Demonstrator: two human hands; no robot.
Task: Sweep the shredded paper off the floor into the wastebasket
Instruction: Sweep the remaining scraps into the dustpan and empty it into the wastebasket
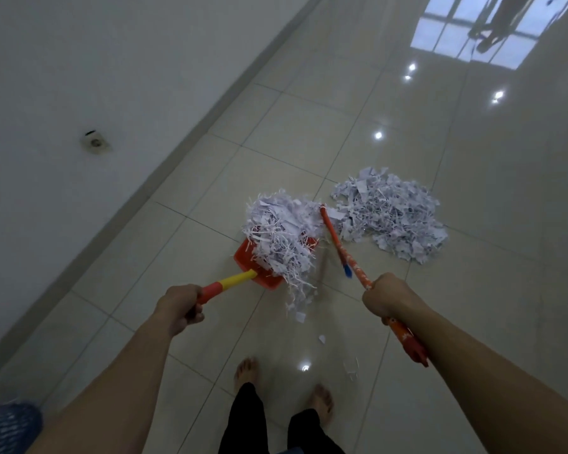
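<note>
My left hand [181,306] grips the yellow-and-red handle of a red dustpan [259,268], which is heaped with white shredded paper [281,234]; strands hang off its right edge and several lie on the floor below. My right hand [386,298] is closed around an orange patterned broom stick [336,242]. The stick's far end lies between the loaded dustpan and a second, flatter pile of shredded paper [391,214] on the tiles to the right. The broom head is hidden by the paper. No wastebasket is in view.
A white wall [79,109] with a grey skirting runs diagonally along the left. Glossy beige tiles [489,273] spread right and ahead, reflecting a window. My bare feet [322,401] stand below the hands, with a few paper scraps [351,368] near them.
</note>
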